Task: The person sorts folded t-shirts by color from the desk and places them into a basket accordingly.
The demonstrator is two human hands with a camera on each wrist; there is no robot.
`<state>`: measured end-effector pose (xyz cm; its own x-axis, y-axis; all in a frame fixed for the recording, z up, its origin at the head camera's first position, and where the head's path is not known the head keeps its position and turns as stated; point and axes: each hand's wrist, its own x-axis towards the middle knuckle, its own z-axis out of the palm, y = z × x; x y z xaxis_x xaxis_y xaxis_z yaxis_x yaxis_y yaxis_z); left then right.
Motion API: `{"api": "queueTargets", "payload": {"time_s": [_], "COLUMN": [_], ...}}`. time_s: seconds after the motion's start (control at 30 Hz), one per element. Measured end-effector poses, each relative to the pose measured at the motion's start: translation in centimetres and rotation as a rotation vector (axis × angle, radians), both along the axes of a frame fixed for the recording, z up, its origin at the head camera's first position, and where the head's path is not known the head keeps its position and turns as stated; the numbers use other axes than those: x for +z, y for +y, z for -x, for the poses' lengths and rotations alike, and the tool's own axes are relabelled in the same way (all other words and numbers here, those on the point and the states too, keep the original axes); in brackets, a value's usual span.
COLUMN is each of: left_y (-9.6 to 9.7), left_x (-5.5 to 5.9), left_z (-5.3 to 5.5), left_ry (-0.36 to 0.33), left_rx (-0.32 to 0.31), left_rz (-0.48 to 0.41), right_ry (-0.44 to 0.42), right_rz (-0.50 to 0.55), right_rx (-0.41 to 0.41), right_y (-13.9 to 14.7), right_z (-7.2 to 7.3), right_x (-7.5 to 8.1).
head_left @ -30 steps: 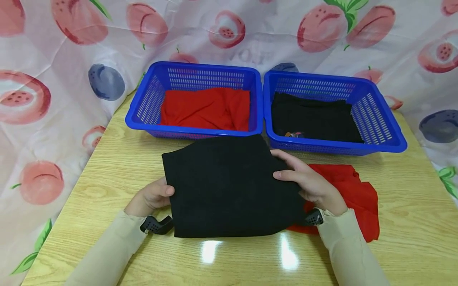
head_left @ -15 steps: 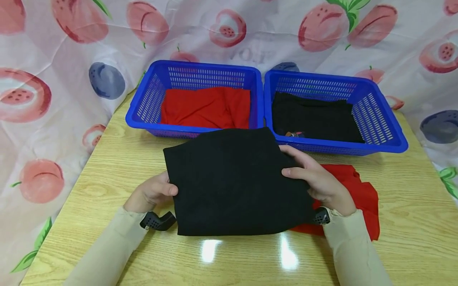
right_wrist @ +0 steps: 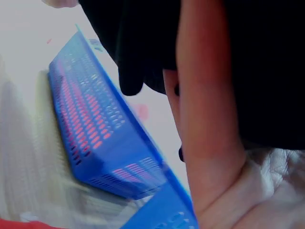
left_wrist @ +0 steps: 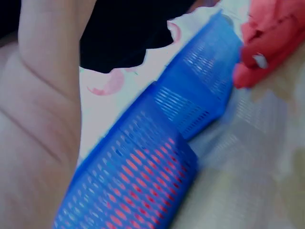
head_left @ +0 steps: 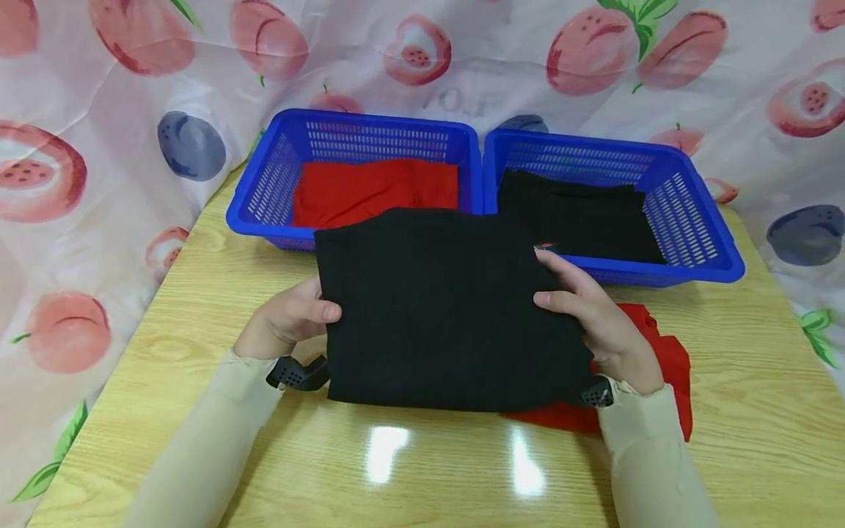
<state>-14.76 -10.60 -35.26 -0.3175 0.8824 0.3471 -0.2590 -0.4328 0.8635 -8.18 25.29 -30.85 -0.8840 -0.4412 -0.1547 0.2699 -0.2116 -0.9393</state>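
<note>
A folded black cloth garment point(head_left: 449, 315) is stretched between both hands above the table in the head view. My left hand point(head_left: 290, 315) pinches its left edge, thumb on top and fingers behind. On the right side my right hand point(head_left: 601, 323) grips it, thumb over the front and fingers at the far edge. The garment's back edge overlaps the front rims of both baskets in this view. In the right wrist view the black cloth point(right_wrist: 267, 71) hangs around the fingers.
Two blue baskets stand side by side at the back: the left basket point(head_left: 264, 229) has red cloth point(head_left: 376, 191) inside, the right basket point(head_left: 700, 273) has black cloth point(head_left: 587, 220). A crumpled red cloth point(head_left: 667, 374) lies on the wooden table point(head_left: 172, 411) by the right forearm. A fruit-print curtain point(head_left: 502, 44) hangs behind.
Both hands have carried the black garment away from the body, toward the baskets, and slightly right. The baskets and red cloth stay in place.
</note>
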Motion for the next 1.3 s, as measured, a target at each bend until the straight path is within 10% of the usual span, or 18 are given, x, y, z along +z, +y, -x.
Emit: {"api": "queueTargets", "payload": {"time_s": [0.53, 1.0, 1.3], "left_y": [4.1, 7.9, 10.4], "left_x": [3.0, 5.6, 7.0], "left_z": [2.2, 2.8, 2.8], "left_ry": [-0.055, -0.113, -0.093], "left_rx": [0.106, 0.362, 0.501], "left_rz": [-0.082, -0.030, -0.067], "right_ry": [0.047, -0.136, -0.291], "right_rz": [0.221, 0.867, 1.291], "right_rx": [-0.189, -0.269, -0.564], "right_y": [1.7, 1.7, 2.0], "right_z": [0.2, -0.1, 0.3], "right_x": [2.5, 4.5, 5.1]}}
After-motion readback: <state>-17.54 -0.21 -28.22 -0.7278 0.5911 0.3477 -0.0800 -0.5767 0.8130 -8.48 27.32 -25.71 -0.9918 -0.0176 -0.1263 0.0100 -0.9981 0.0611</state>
